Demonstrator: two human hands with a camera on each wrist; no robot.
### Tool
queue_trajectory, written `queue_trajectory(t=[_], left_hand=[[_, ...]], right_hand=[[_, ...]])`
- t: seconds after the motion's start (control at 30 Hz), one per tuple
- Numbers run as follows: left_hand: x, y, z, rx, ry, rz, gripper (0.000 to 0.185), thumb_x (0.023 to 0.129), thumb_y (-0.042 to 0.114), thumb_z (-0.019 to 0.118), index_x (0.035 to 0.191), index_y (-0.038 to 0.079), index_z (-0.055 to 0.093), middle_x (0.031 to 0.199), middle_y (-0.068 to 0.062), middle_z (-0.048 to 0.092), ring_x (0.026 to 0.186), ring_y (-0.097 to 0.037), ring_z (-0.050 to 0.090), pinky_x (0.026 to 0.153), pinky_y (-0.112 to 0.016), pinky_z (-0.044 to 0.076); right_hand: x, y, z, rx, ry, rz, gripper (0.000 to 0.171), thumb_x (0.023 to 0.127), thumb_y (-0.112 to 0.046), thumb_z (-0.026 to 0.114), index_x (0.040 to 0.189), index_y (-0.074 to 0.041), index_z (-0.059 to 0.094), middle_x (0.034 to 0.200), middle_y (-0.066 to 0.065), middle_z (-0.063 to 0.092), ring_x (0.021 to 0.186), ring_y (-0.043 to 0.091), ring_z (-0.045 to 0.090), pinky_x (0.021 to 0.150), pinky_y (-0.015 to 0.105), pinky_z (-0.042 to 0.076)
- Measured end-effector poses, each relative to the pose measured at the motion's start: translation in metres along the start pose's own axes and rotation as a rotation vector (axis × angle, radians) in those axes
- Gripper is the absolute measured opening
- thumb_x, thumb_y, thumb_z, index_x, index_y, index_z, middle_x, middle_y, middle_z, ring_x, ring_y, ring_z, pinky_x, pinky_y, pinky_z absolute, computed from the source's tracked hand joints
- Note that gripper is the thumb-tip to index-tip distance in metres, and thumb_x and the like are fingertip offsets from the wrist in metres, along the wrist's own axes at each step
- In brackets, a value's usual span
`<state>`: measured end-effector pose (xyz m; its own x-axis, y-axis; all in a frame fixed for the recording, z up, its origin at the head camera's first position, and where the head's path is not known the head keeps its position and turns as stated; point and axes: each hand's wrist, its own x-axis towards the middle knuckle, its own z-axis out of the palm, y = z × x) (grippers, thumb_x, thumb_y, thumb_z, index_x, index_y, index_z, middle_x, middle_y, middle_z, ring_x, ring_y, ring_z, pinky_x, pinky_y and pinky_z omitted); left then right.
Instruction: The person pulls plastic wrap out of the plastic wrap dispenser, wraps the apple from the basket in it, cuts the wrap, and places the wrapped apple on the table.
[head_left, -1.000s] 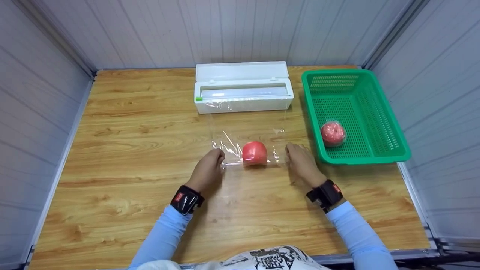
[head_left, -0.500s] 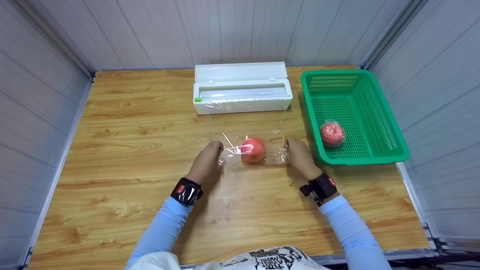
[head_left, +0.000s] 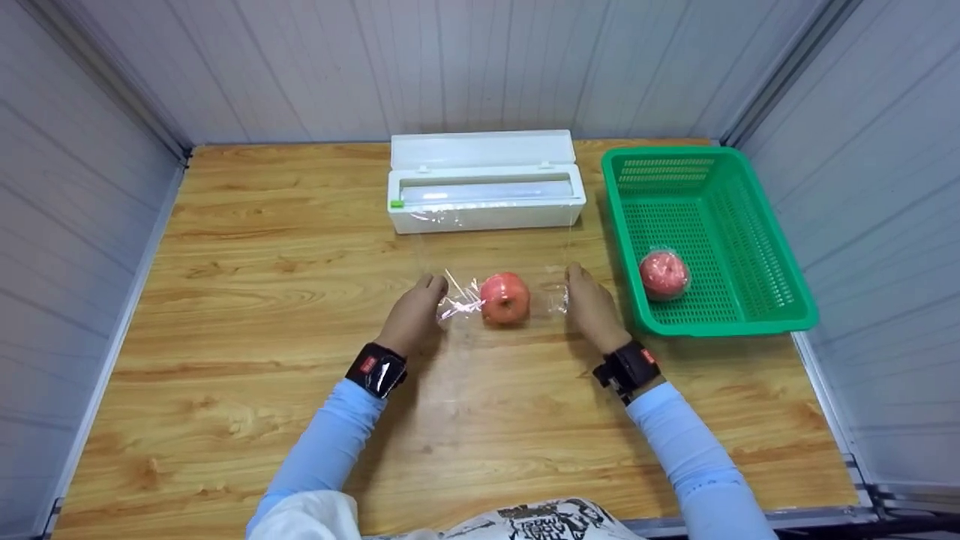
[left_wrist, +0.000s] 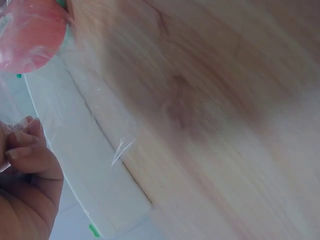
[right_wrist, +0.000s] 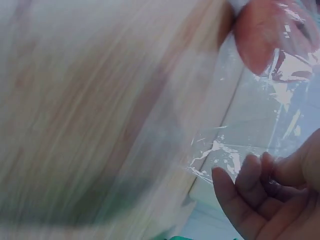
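A red apple [head_left: 505,298] sits on the table between my two hands, with clear plastic wrap [head_left: 461,304] drawn over it. My left hand [head_left: 414,311] pinches the wrap's near left corner, fingers curled in the left wrist view. On the other side my right hand [head_left: 594,306] pinches the right corner between thumb and fingers; in the right wrist view the film bunches at the fingertips [right_wrist: 250,162]. The film runs back to a roll [head_left: 487,193] inside a white dispenser box [head_left: 487,220] whose lid stands raised.
At the right stands a green plastic basket [head_left: 720,328] holding one wrapped apple [head_left: 664,275]. A green slider [head_left: 397,204] sits at the left end of the dispenser's front edge. Pale panel walls [head_left: 315,67] enclose the wooden table [head_left: 247,360].
Both hands have moved away from the body, carrying the wrap's near edge back over the apple. The apple has tipped, so its dimpled end now faces the head camera.
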<state>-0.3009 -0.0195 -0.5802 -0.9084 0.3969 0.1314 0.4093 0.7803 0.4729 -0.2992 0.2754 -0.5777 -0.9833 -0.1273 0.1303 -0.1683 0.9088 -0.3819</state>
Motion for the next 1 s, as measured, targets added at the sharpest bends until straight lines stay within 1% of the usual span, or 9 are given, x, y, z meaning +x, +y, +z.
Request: queue_trajectory(t=[0.13,0.27,0.33,0.47,0.53,0.73,0.83,0.93,1.0], left_hand=[[0.005,-0.003,0.002,0.003,-0.015,0.000,0.056,0.056,-0.022,0.057,0.105,0.004,0.048,0.101,-0.011,0.053,0.084,-0.028,0.059,0.076,-0.038,0.054],[0.012,-0.006,0.003,0.010,-0.006,-0.005,0.045,0.068,-0.021,0.056,0.105,0.003,0.049,0.103,-0.013,0.054,0.083,-0.029,0.061,0.075,-0.038,0.055],[0.015,-0.008,0.004,0.018,-0.001,-0.008,0.035,0.076,-0.017,0.056,0.105,0.002,0.050,0.103,-0.014,0.055,0.083,-0.030,0.061,0.075,-0.038,0.055],[0.020,-0.011,0.006,0.015,0.009,-0.026,0.018,0.088,-0.005,0.056,0.104,0.001,0.051,0.101,-0.015,0.057,0.084,-0.031,0.063,0.076,-0.038,0.055],[0.021,-0.013,0.007,0.010,0.005,-0.037,0.013,0.091,-0.001,0.054,0.104,0.001,0.051,0.101,-0.014,0.057,0.085,-0.031,0.063,0.076,-0.038,0.055],[0.025,-0.015,0.009,-0.002,-0.007,-0.052,0.010,0.096,0.001,0.044,0.103,0.002,0.052,0.100,-0.014,0.057,0.086,-0.030,0.062,0.077,-0.038,0.055],[0.027,-0.016,0.011,-0.012,-0.008,-0.062,0.008,0.095,0.001,0.048,0.102,0.001,0.052,0.099,-0.014,0.057,0.086,-0.030,0.062,0.076,-0.038,0.054],[0.029,-0.016,0.015,-0.026,-0.006,-0.084,0.007,0.094,0.004,0.053,0.100,0.002,0.052,0.098,-0.013,0.057,0.085,-0.029,0.061,0.076,-0.038,0.054],[0.030,-0.017,0.017,-0.032,0.001,-0.096,0.007,0.093,0.005,0.055,0.099,0.002,0.052,0.097,-0.013,0.057,0.085,-0.029,0.061,0.076,-0.039,0.053]], right_hand=[[0.001,0.003,0.005,-0.025,-0.019,-0.015,0.007,0.095,0.001,0.043,0.101,0.000,0.046,0.087,0.017,0.057,0.073,0.034,0.059,0.060,0.046,0.050],[0.007,0.003,0.007,-0.003,-0.066,0.000,0.009,0.092,0.000,0.043,0.101,-0.002,0.046,0.088,0.015,0.055,0.077,0.033,0.057,0.063,0.046,0.049],[0.011,0.002,0.007,0.101,-0.112,0.106,0.012,0.097,-0.011,0.038,0.097,-0.005,0.048,0.086,0.012,0.055,0.077,0.030,0.056,0.067,0.043,0.049],[0.019,0.001,0.009,0.301,-0.167,0.320,0.047,0.102,-0.040,0.017,0.088,-0.012,0.052,0.080,0.007,0.054,0.075,0.027,0.054,0.070,0.038,0.046],[0.022,0.001,0.011,0.342,-0.172,0.370,0.055,0.100,-0.047,0.009,0.085,-0.014,0.052,0.078,0.005,0.054,0.075,0.027,0.053,0.071,0.036,0.044],[0.026,0.004,0.015,0.262,-0.159,0.278,0.044,0.102,-0.037,0.013,0.089,-0.014,0.047,0.078,0.006,0.052,0.074,0.028,0.053,0.073,0.040,0.045],[0.028,0.005,0.018,0.197,-0.148,0.221,0.032,0.103,-0.028,0.021,0.093,-0.012,0.047,0.080,0.007,0.053,0.074,0.028,0.054,0.071,0.041,0.046],[0.030,0.006,0.021,0.068,-0.132,0.119,0.010,0.098,-0.010,0.036,0.100,-0.008,0.046,0.084,0.011,0.056,0.076,0.031,0.057,0.068,0.045,0.049],[0.031,0.006,0.023,0.040,-0.118,0.106,0.008,0.096,-0.006,0.040,0.100,-0.006,0.047,0.084,0.012,0.059,0.076,0.032,0.059,0.066,0.046,0.049]])
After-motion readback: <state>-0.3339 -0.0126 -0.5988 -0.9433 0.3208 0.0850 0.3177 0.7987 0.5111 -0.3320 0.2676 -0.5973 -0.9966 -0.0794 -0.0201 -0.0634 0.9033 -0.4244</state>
